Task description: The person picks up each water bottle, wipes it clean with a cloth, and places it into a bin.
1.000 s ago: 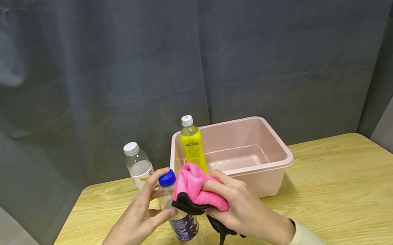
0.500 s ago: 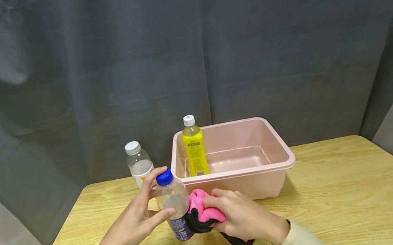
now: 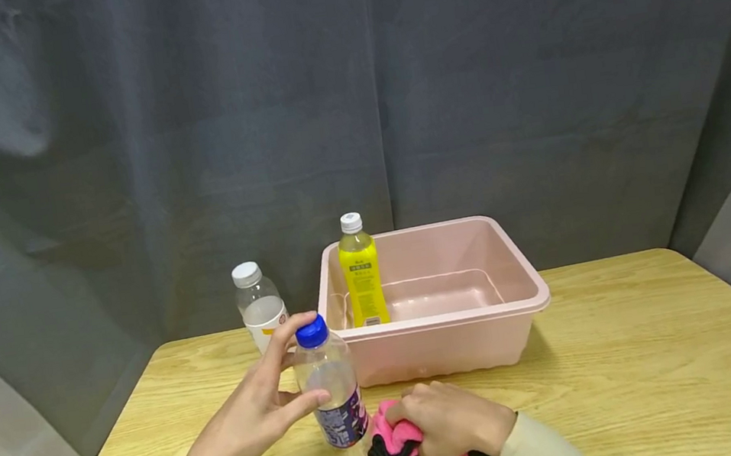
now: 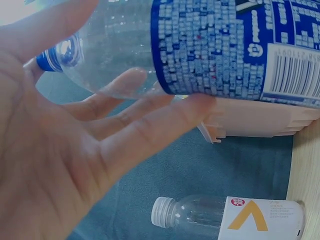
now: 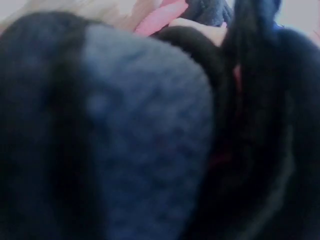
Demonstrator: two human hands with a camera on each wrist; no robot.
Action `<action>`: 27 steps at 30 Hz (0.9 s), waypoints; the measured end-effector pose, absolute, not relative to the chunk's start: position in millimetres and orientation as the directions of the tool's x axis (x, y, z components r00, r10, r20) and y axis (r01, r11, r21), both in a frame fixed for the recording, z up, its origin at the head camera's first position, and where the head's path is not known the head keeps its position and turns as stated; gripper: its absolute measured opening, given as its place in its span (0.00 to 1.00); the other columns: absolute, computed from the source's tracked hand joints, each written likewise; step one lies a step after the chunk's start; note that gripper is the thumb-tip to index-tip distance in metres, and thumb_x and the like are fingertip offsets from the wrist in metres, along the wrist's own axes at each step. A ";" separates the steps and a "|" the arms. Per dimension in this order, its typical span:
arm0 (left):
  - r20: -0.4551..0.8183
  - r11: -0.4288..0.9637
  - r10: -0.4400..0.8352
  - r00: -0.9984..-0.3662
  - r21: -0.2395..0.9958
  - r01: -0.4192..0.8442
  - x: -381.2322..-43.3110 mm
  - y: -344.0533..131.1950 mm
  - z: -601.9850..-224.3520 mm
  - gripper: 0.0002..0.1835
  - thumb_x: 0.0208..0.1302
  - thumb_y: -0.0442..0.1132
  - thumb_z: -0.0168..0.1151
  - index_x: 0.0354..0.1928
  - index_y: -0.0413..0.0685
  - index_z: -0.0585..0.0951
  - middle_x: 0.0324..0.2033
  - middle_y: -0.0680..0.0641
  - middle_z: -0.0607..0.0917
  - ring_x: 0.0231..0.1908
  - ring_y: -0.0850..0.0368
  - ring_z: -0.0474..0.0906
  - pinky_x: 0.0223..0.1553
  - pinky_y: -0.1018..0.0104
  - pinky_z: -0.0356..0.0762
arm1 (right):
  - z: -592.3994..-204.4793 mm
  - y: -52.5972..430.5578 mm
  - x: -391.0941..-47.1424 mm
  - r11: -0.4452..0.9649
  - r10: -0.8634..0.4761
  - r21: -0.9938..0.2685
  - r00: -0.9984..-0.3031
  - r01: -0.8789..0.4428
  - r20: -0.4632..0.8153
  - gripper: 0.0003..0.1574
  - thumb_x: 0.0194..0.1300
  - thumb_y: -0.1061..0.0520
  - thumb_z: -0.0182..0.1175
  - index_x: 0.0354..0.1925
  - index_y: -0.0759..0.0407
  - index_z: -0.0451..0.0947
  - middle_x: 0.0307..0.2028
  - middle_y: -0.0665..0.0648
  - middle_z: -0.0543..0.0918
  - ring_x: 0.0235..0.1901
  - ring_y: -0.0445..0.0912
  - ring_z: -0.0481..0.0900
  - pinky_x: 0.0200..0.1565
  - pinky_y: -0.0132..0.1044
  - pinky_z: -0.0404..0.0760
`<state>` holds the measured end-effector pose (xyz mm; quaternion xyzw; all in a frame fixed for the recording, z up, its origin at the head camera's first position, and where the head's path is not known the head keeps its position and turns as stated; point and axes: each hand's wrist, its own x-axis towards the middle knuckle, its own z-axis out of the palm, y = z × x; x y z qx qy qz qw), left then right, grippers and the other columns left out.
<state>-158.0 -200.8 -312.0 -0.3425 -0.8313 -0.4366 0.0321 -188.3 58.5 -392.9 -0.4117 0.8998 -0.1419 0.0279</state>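
Left hand: the left hand (image 3: pixel 260 407) holds the blue-capped bottle (image 3: pixel 342 394), one finger on the blue cap (image 3: pixel 312 332) and the thumb on its side.
Right hand: the right hand (image 3: pixel 456 420) grips a bunched pink and black cloth (image 3: pixel 400 439), low beside the bottle (I can't tell if they touch).
Blue-capped bottle: on the left half of the table (image 3: pixel 644 345), cap up, its long side running up and down.
Left wrist view: it shows tiny print and a barcode (image 4: pixel 292 75) on the bottle; the head view shows a purple part instead.
Right wrist view: mostly dark, fuzzy cloth, very blurry.
Tub: the pink tub (image 3: pixel 444 348) sits by the table's back edge, with a yellow bottle (image 3: pixel 363 278) standing in its left end.
White-capped bottle: the white-capped bottle (image 3: pixel 259 303) stands near the back left corner.
Table and room: yellowish wood grain, rounded back corners, a dark gray curtain (image 3: pixel 240 121) behind.
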 end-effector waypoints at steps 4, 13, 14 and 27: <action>0.356 0.372 0.548 -0.757 0.708 0.601 -157.7 -200.7 -312.0 0.40 0.69 0.35 0.66 0.75 0.59 0.54 0.67 0.31 0.66 0.60 0.26 0.73 0.39 0.55 0.87 | -385.6 60.1 -185.3 0.631 -0.742 -0.236 -0.664 -0.739 0.097 0.24 0.42 0.65 0.76 0.36 0.44 0.82 0.29 0.43 0.73 0.30 0.38 0.71 0.32 0.33 0.72; 0.359 0.374 0.547 -0.757 0.704 0.604 -158.2 -200.9 -312.1 0.41 0.68 0.34 0.67 0.75 0.59 0.54 0.67 0.31 0.67 0.59 0.27 0.73 0.39 0.56 0.87 | -349.9 66.1 -175.0 0.508 -0.633 -0.210 -0.527 -0.836 0.567 0.26 0.48 0.68 0.72 0.45 0.47 0.82 0.36 0.48 0.76 0.27 0.41 0.74 0.28 0.33 0.76; 0.360 0.374 0.547 -0.756 0.703 0.605 -158.1 -200.9 -312.0 0.41 0.68 0.34 0.67 0.74 0.59 0.54 0.66 0.32 0.68 0.59 0.27 0.74 0.39 0.57 0.87 | -347.2 65.7 -174.3 0.490 -0.603 -0.202 -0.496 -0.848 0.625 0.26 0.48 0.69 0.72 0.46 0.49 0.82 0.38 0.50 0.77 0.28 0.42 0.76 0.30 0.34 0.78; 0.387 0.361 0.556 -0.736 0.685 0.633 -157.8 -200.0 -312.1 0.40 0.69 0.33 0.66 0.74 0.57 0.54 0.65 0.30 0.69 0.58 0.28 0.75 0.37 0.61 0.87 | -335.8 54.8 -168.5 0.280 -0.280 -0.238 -0.317 -0.930 0.906 0.37 0.40 0.78 0.71 0.52 0.60 0.81 0.43 0.59 0.80 0.38 0.50 0.81 0.38 0.43 0.85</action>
